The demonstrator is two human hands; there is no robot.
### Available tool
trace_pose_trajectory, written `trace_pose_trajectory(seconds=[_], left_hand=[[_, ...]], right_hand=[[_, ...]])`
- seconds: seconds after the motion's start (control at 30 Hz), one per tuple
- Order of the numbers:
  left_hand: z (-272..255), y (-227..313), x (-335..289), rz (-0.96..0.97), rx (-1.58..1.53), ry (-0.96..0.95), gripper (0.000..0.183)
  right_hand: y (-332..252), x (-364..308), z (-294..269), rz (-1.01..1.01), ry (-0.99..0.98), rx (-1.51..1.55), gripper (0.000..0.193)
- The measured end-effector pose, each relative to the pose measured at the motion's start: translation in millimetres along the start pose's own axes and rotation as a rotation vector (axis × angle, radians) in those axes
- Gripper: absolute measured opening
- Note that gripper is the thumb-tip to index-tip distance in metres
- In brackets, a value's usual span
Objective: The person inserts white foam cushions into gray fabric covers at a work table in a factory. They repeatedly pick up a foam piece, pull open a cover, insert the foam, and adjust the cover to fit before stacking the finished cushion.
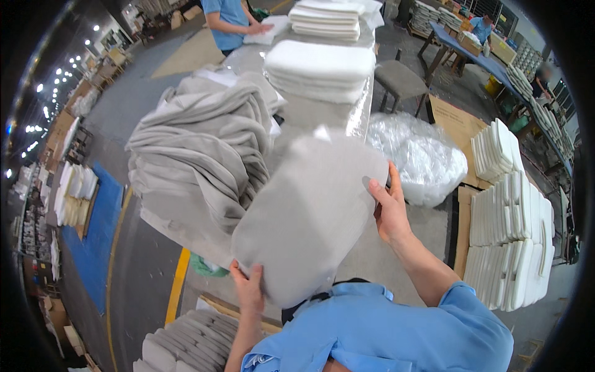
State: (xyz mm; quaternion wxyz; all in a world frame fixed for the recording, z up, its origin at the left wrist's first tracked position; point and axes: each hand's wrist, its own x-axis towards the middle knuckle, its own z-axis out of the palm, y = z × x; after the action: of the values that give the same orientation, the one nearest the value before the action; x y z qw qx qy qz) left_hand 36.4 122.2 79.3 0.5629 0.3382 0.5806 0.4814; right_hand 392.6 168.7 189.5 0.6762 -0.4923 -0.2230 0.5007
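A rounded grey cushion (310,214) is held up in front of my body, over the near end of the table. My left hand (249,286) grips its lower left edge, with the thumb on the face towards me. At the upper right edge, my right hand (392,208) has its thumb on the face and the fingers behind, partly hidden. To the left of the cushion, a large heap of grey fabric covers (198,155) lies on the table. Farther back stands a stack of thick white pads (319,68).
A clear plastic bag (418,158) bulges beside the table's right side, near a grey chair (400,80). White pads (511,242) are piled at right. Grey cushions (186,341) are stacked at lower left. A co-worker (226,25) handles a white piece at the far end.
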Motion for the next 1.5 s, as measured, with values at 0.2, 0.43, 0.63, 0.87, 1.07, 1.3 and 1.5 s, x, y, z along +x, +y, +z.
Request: trace_pose_trajectory(seconds=[0.2,0.43,0.63,0.87,1.07,1.3,1.5], left_hand=[[26,-41,1,-0.060,-0.135,-0.348,0.054],[-64,-2,46,-0.300,-0.763,-0.680,0.085],[-82,21,91,-0.541,-0.221,-0.674,0.063],[-37,-30,110,-0.463,0.857,-0.801,0.047],[-40,-99,91,0.030,1.247,-0.603,0.037],[-16,-76,76,0.121,1.214,-0.294,0.029],[-18,-91,78,0.154,1.227,-0.212,0.026]], right_hand=[[2,-16,15,-0.116,-0.261,-0.159,0.082],[-6,-40,-9,-0.470,-0.710,-0.975,0.072],[19,-46,11,-0.893,-1.149,-1.232,0.065],[70,-39,7,-0.903,-1.299,-1.275,0.060],[88,24,42,0.003,-1.265,-1.017,0.052],[194,78,50,0.055,-1.372,-1.720,0.051],[214,70,45,0.002,-1.397,-1.645,0.037]])
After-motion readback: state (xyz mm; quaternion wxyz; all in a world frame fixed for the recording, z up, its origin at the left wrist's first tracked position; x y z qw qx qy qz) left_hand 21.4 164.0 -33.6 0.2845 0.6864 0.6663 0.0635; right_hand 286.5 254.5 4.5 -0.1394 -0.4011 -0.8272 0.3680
